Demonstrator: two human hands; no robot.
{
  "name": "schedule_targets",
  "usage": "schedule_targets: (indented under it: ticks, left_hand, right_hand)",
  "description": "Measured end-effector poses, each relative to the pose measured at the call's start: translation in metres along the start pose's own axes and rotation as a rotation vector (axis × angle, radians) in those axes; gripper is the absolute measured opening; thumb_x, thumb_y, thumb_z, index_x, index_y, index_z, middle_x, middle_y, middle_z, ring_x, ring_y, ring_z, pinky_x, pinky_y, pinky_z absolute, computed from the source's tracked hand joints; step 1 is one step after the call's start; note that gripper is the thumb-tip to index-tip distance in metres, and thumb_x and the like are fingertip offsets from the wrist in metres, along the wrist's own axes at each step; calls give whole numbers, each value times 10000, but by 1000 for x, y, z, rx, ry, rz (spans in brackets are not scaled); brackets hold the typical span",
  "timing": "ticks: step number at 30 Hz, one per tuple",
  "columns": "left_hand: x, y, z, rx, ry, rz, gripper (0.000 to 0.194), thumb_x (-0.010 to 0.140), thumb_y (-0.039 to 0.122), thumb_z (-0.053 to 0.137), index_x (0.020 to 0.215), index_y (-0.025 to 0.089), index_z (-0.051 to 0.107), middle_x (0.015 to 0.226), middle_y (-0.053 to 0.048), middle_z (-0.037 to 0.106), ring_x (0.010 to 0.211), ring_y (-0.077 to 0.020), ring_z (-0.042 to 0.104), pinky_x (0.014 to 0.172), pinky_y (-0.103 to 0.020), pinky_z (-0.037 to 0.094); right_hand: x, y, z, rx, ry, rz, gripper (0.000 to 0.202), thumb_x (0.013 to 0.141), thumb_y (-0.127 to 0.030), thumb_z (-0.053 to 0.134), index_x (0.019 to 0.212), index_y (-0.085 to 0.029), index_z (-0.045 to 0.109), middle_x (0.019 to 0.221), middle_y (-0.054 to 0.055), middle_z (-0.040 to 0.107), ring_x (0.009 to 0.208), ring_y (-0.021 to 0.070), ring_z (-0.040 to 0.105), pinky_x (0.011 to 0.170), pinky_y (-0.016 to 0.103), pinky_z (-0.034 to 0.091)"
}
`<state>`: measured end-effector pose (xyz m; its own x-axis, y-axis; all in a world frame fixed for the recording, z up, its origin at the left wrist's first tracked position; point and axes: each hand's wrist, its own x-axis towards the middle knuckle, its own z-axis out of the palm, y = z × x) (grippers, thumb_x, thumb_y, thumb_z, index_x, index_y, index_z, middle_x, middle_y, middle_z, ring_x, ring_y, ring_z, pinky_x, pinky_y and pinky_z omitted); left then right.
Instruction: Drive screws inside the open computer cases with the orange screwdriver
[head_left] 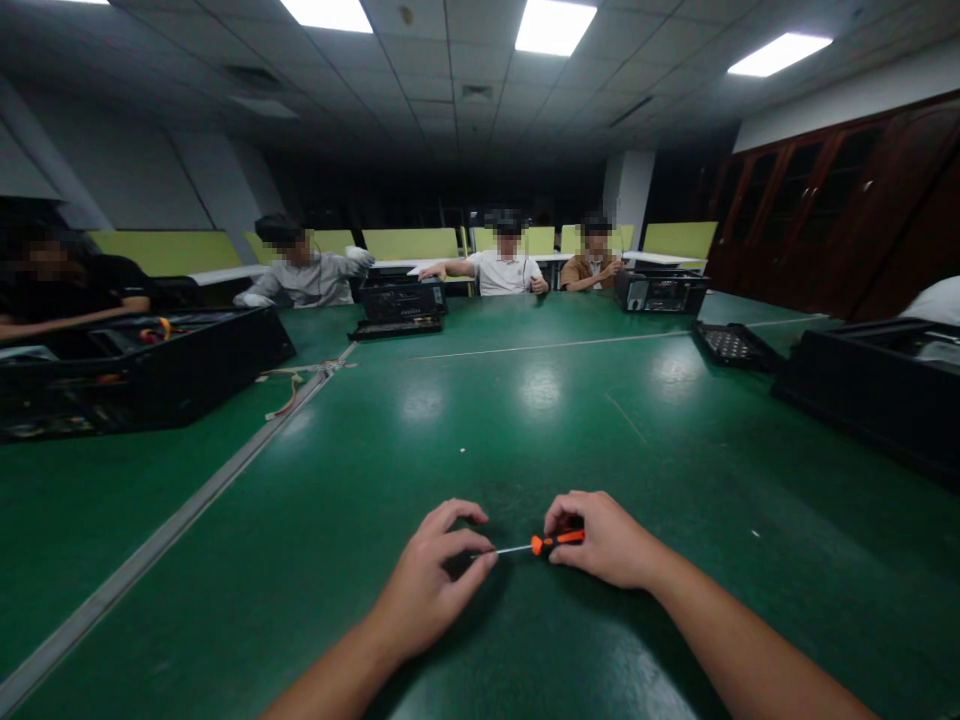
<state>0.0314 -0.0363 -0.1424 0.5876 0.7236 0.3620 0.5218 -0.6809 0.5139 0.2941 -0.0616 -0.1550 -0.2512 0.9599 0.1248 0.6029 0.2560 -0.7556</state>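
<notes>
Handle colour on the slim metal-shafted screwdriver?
Screwdriver handle: orange and black, best seen in head view.

Counter (525, 420): green, glossy; grey seam strip (197, 502) at left. Directly on it: black computer cases (217, 365) at left, right and far side; loose cable (285, 402) by strip; two white specks (462, 450).

an office-like room in use as a computer workshop: square grey ceiling tiles (480, 62) with bright rectangular light panels (555, 27) and lime-yellow flat partition panels (409, 243) toward twelve o'clock, dark red-brown wooden cabinets (814, 185) at two, and a broad glossy green table (540, 440) bearing boxy black computer cases (225, 365) at nine and three.
</notes>
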Motion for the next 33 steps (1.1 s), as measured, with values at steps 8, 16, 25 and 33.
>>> schedule_targets:
  ticks: [8,16,25,33]
  left_hand:
    - [0,1,0,-6,-35,-21,139,883,271,605,853,235,735,1109,-83,613,1072,-240,604,951,-396,491]
    - [1,0,-2,-9,-36,-16,147,880,263,598,862,239,742,1097,-84,616,1059,-239,608,944,-399,489]
    - [1,0,-2,-2,-39,-19,146,872,261,602,857,238,745,1099,-83,622,1057,-242,612,948,-397,490]
    - [0,-2,-1,0,-54,-23,147,876,264,603,876,243,748,1109,-81,616,1069,-241,605,962,-402,482]
  right_hand:
    - [0,-2,-2,-19,-12,-10,209,668,-118,768,840,-221,710,823,-8,662,774,172,604,691,269,433]
    - [0,-3,-1,-25,-24,-4,213,668,-124,776,847,-220,711,826,-8,661,778,165,606,693,258,431]
    - [1,1,-1,-31,-34,-3,219,677,-134,778,866,-226,715,840,-13,666,793,154,615,707,244,434]
    - [1,-1,-1,-38,-38,-7,216,676,-139,780,863,-228,716,843,-10,669,790,159,614,707,250,439]
